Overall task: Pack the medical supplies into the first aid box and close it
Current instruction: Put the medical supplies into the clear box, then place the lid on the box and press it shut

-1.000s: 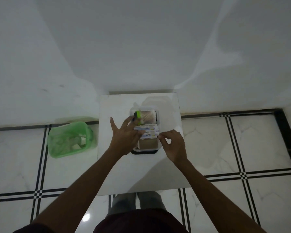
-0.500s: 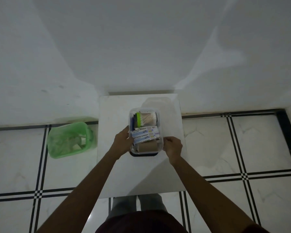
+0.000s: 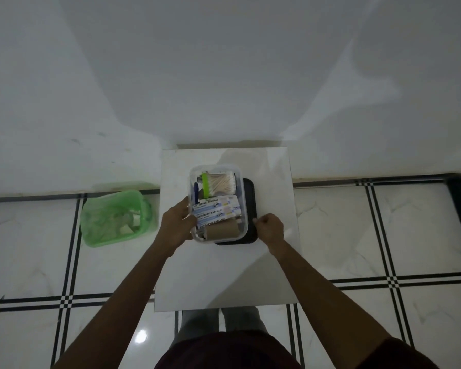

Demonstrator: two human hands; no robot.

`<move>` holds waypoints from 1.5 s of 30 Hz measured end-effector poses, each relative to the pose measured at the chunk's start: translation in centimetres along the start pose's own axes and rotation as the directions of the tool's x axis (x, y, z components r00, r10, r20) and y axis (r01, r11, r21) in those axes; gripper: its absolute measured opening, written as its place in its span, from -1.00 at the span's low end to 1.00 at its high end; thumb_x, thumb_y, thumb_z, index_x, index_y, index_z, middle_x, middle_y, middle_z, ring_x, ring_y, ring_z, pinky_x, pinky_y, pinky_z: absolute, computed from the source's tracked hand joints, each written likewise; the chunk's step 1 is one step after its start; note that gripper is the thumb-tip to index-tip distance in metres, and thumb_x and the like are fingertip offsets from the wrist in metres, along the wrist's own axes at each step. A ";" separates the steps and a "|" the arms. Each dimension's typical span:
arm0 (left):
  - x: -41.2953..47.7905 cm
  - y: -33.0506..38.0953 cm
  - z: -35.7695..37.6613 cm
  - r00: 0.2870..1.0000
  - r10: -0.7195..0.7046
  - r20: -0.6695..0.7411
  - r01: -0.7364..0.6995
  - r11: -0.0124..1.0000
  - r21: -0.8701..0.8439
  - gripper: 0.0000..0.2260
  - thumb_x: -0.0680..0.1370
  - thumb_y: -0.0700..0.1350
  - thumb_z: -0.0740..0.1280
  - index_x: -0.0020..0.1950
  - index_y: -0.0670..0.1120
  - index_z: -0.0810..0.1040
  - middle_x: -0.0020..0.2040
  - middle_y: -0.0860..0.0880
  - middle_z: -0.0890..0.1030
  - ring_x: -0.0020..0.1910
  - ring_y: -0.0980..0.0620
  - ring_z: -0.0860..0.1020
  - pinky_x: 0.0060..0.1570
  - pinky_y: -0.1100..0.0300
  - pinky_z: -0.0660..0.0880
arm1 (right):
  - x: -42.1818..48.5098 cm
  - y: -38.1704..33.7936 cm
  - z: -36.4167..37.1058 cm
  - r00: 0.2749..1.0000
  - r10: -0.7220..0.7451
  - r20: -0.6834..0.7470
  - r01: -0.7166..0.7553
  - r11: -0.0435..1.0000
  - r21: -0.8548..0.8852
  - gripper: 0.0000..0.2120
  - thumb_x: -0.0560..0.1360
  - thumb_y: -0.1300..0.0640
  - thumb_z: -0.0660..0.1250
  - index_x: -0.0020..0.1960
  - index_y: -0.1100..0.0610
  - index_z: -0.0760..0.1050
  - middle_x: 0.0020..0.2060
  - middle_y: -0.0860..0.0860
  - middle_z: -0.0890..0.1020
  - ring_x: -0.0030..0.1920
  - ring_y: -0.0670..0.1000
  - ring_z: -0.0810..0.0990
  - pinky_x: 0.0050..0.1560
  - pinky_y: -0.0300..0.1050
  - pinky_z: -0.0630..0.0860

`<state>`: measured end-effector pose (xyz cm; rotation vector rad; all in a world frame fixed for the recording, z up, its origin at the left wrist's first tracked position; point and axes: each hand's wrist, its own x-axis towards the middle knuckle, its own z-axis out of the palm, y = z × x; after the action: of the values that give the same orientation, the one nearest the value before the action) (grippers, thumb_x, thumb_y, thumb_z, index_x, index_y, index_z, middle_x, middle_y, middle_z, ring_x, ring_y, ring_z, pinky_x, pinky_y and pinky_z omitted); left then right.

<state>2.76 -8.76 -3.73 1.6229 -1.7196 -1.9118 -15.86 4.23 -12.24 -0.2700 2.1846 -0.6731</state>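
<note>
- The surface (image 3: 224, 275) is a small white tabletop over a tiled floor; a green bin (image 3: 115, 218) stands on the floor to its left.
- The clear box (image 3: 216, 201) sits near the middle of the surface, shifted left off the black lid (image 3: 249, 209), which lies under and to the right of it.
- Inside: cotton swabs (image 3: 221, 183) at the far end, bandage packets (image 3: 215, 211) across the middle, a brown roll (image 3: 222, 231) nearest the person. Packing looks done.
- The left hand (image 3: 176, 227) grips the box's left wall.
- The right hand (image 3: 270, 230) is curled on the lid's right edge, apparently pinching it.
- To do this well, I judge: hold the box steady, draw the lid fully clear, square it over the rim and press evenly; the packets ride high and may catch.
</note>
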 end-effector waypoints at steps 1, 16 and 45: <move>0.0 0.0 -0.1 1.000 -0.009 -0.013 0.009 1.000 -0.007 -0.39 0.49 -0.34 0.18 -0.10 0.49 0.46 0.06 -0.06 0.63 0.05 -0.14 0.60 -0.06 -0.24 0.59 | 0.0 0.1 -0.4 1.000 0.007 0.015 -0.008 0.998 0.063 -0.77 0.54 0.14 0.30 -0.17 0.30 0.49 -0.26 0.10 0.53 -0.19 0.05 0.52 -0.12 -0.10 0.47; 1.0 1.0 2.5 1.000 0.013 -0.009 -0.012 0.998 0.063 -0.54 0.33 -0.14 0.19 0.20 0.17 0.45 -0.01 -0.12 0.62 -0.05 -0.17 0.61 -0.17 -0.18 0.63 | -6.7 -5.2 -6.8 0.829 -0.499 -0.251 0.511 0.859 -0.023 -0.94 0.42 0.24 0.42 -0.11 0.17 0.58 -0.50 -0.13 0.48 -0.50 -0.22 0.48 -0.41 -0.50 0.39; 2.8 0.2 3.9 0.962 0.180 -0.207 -0.096 0.928 0.359 -0.77 0.41 -0.02 0.47 -0.10 -0.17 0.70 -0.11 -0.10 0.59 -0.11 0.06 0.48 -0.16 0.27 0.38 | -5.4 -1.8 -3.9 0.956 -0.160 -0.245 0.156 0.987 -0.036 -0.76 0.52 0.10 0.35 -0.02 0.29 0.63 -0.12 0.20 0.70 -0.24 0.02 0.58 -0.25 -0.38 0.40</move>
<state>-1.38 -8.13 -6.03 1.6974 -2.0869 -1.3438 -15.42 6.37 -5.72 -0.3907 2.4249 -0.8154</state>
